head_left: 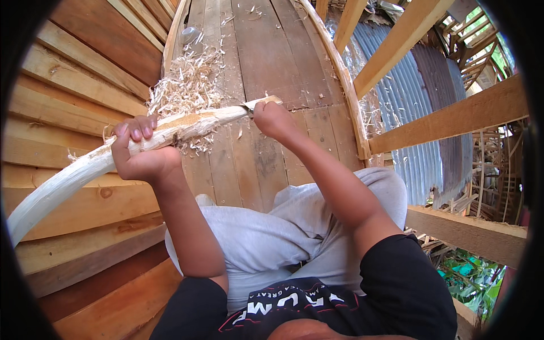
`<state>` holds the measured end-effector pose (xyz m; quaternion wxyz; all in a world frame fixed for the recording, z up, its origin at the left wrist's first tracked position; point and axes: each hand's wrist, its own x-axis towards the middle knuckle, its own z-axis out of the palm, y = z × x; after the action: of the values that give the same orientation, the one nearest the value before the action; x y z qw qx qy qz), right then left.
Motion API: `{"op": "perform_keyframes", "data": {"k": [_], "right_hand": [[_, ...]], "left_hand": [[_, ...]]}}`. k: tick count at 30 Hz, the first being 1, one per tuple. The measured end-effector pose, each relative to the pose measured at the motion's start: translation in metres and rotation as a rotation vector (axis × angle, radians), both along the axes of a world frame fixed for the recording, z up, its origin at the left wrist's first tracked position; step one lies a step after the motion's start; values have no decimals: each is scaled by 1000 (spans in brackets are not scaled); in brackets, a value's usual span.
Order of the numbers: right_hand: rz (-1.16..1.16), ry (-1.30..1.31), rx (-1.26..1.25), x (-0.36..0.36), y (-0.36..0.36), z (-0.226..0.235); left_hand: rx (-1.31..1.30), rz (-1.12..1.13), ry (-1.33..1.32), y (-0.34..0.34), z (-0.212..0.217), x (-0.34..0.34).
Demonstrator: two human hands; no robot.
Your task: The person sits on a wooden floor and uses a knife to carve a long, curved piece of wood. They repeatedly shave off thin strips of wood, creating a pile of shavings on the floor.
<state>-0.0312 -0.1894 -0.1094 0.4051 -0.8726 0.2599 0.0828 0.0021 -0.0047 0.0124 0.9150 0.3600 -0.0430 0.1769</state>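
A long, pale, peeled wooden pole runs from the far left edge across in front of me, its tip just beyond my right hand. My left hand is wrapped round it from below, fingers curled over the top. Close to the pole's right end, my right hand is closed in a fist on a knife. Only a short dark piece of the blade shows, against the wood; the handle is hidden in the fist. Rough, yellowish cut patches mark the pole between my hands.
Curled wood shavings lie heaped on the plank floor, beside a small clear round container. A board wall rises on the left. Wooden railings stand on the right, with corrugated metal sheets beyond. My grey-trousered legs are folded below.
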Motion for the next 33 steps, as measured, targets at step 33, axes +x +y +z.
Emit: {"op": "perform_keyframes", "data": {"k": [33], "right_hand": [[106,-1,-189,-1,-32,-48]], "left_hand": [[-22,250,145,-25,9,-11]]}}
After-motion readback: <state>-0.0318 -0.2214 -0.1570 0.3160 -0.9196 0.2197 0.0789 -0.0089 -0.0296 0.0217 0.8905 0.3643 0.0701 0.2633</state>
